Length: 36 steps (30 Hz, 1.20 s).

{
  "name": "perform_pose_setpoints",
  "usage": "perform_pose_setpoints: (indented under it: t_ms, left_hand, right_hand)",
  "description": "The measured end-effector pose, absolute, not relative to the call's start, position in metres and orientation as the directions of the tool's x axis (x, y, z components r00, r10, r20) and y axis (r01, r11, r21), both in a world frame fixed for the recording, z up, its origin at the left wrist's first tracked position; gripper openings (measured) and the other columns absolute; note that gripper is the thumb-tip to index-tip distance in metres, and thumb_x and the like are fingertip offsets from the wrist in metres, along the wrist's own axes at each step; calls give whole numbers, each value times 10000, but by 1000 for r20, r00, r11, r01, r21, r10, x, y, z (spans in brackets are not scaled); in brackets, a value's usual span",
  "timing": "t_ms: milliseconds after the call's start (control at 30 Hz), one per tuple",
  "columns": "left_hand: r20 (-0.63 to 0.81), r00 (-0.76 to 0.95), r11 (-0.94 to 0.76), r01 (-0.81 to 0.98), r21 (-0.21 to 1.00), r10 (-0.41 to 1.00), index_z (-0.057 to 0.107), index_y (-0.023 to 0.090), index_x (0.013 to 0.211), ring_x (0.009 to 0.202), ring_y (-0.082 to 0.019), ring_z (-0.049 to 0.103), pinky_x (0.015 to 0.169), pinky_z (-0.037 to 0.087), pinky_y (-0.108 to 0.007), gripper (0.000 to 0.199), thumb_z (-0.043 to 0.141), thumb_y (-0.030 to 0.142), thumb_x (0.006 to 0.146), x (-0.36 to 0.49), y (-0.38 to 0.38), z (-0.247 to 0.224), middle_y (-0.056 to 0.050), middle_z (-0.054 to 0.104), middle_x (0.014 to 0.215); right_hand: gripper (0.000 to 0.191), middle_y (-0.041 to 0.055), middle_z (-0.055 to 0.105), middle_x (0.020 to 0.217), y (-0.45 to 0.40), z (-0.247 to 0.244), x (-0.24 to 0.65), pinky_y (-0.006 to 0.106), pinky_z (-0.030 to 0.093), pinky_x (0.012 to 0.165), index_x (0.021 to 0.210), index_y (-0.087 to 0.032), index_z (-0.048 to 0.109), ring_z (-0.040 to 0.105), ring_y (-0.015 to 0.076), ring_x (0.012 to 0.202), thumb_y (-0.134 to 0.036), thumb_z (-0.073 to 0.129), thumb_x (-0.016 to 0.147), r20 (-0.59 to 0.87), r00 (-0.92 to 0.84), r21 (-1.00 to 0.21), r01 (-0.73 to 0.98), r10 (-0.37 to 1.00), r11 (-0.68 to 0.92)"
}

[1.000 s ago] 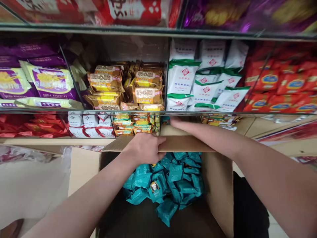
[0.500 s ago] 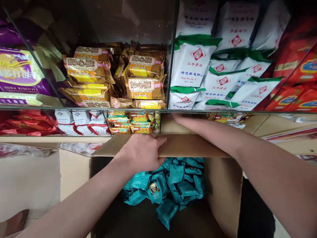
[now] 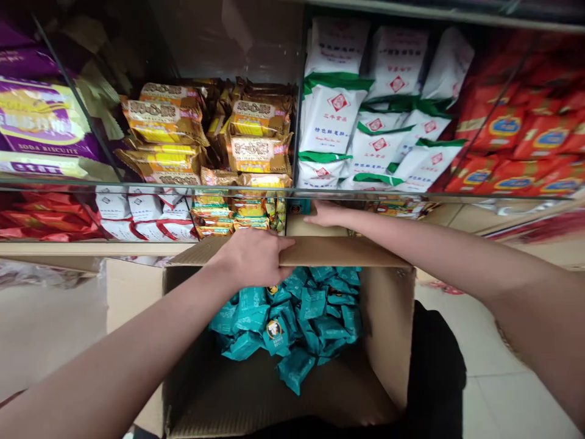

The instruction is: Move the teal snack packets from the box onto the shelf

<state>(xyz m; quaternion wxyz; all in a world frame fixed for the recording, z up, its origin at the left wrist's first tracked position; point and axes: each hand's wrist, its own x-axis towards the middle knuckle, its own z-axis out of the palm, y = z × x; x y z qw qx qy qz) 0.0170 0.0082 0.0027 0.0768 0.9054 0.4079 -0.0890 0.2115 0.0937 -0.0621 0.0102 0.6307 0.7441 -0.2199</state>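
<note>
My left hand (image 3: 253,259) is closed over the raised flap (image 3: 347,251) of an open cardboard box (image 3: 388,332). Small teal wrapped packets (image 3: 315,303) lie heaped inside the box, towards its shelf side. Beyond the flap, my right hand (image 3: 326,213) reaches into a lower shelf compartment (image 3: 315,229), its fingers spread and pointing left. A teal packet (image 3: 299,207) sits in that compartment near my right fingertips; whether they touch it I cannot tell. The upper shelf's edge partly covers this hand.
Above is a glass shelf (image 3: 219,188) with brown snack packs (image 3: 260,152), white-and-green bags (image 3: 331,116), red packs (image 3: 507,128) and purple biscuit bags (image 3: 39,125). Yellow-green packs (image 3: 212,213) fill the compartment left of my right hand. Tiled floor (image 3: 507,396) shows on the right.
My right hand has drawn partly out from beneath the shelf edge, and a teal packet now shows by its fingers. The left hand keeps its hold on the flap. The view has shifted.
</note>
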Motion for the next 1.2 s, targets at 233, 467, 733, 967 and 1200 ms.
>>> perform_pose_setpoints:
  t_ms: [233, 467, 733, 967, 1200]
  left_hand:
    - [-241, 596, -603, 796, 51, 766, 478, 361, 1194, 915, -252, 581, 780, 408, -358, 535, 396, 567, 706, 16, 6, -4, -7, 648, 1004]
    - [-222, 591, -600, 799, 33, 775, 446, 343, 1224, 951, -248, 570, 798, 401, -354, 572, 394, 588, 710, 15, -5, -3, -27, 629, 1058]
    - [54, 708, -706, 690, 162, 704, 475, 231, 1211, 1039, -249, 522, 874, 390, -394, 497, 450, 429, 756, 7, -25, 13, -88, 590, 1116]
    - [158, 180, -200, 249, 947, 971, 425, 217, 1201, 892, -184, 570, 682, 477, -296, 456, 452, 424, 796, 47, -127, 2, -82, 573, 1071]
    - [20, 56, -24, 75, 997, 998, 563, 173, 692, 526, -85, 454, 493, 367, -196, 288, 582, 461, 695, 63, -151, 3, 27, 536, 604]
  right_hand:
    - [275, 82, 552, 1085, -71, 20, 241, 367, 377, 865, 1057, -180, 550, 491, 212, 1010, -332, 442, 856, 105, -360, -354, 858, 927, 373]
    - [503, 93, 540, 1115, -171, -92, 204, 367, 391, 809, 1138, -164, 483, 464, 246, 1012, -286, 676, 689, -76, -379, -346, 878, 922, 332]
    - [190, 53, 619, 916, -176, -89, 210, 364, 376, 817, 941, -210, 586, 541, 203, 884, -147, 500, 784, 21, -95, -703, 706, 995, 82]
    - [271, -19, 555, 734, -183, -19, 187, 254, 439, 585, 864, -215, 474, 544, 129, 650, -356, 635, 698, -206, 292, -862, -505, 934, -32]
    - [267, -21, 504, 722, -177, 5, 174, 198, 375, 497, 802, -192, 499, 443, 86, 569, -396, 628, 687, -39, 315, -951, -304, 948, 62]
